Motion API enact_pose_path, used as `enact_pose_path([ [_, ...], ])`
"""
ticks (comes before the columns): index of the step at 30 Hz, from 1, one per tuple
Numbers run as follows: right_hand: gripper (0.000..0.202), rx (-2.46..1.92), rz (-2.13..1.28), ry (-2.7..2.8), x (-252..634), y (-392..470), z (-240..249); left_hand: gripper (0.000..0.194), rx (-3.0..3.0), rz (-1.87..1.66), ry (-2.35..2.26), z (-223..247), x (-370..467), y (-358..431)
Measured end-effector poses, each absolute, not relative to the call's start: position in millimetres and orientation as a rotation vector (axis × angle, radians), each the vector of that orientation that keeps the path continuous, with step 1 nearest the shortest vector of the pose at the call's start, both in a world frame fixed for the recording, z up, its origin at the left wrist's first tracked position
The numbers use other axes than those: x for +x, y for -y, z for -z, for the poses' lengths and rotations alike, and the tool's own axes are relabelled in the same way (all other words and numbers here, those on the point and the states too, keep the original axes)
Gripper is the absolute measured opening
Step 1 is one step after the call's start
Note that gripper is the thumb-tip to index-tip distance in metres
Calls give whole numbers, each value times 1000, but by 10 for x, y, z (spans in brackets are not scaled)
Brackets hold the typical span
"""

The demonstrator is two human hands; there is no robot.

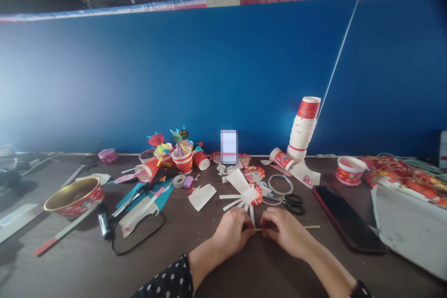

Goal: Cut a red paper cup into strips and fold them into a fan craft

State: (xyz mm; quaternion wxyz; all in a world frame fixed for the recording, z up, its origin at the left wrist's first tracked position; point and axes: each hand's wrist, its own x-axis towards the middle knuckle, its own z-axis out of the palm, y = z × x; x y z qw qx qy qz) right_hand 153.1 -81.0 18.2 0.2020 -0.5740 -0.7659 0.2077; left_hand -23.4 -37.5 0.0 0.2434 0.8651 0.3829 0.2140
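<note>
A paper cup cut into white strips [249,194] lies splayed out just beyond my hands, with its red printed part to the right. One strip runs down toward my fingers. My left hand [233,232] is closed, its fingertips pinching the left end of a thin wooden stick by the end of that strip. My right hand [286,232] is closed on the same wooden stick [312,227], which sticks out to the right past the hand. A short bit of the stick shows between both hands. Whether the strip is wrapped round the stick is hidden by my fingers.
Black scissors [293,202] and a ring of white tape [280,185] lie beyond my right hand. A large phone [349,219] lies at right. A tall cup stack [302,130] stands behind. At left are a glue gun [104,222] and a gold-lined bowl [75,197].
</note>
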Motion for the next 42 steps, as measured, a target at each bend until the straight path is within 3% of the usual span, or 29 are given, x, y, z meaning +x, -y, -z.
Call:
enact_pose_path([
  [14, 8, -1639, -562, 2083, 1418, 827, -122, 14, 2395, -517, -1061, 4, -210, 381],
  [42, 16, -1676, -450, 2090, 1353, 903, -122, 12, 2395, -457, -1303, -5, -133, 426],
])
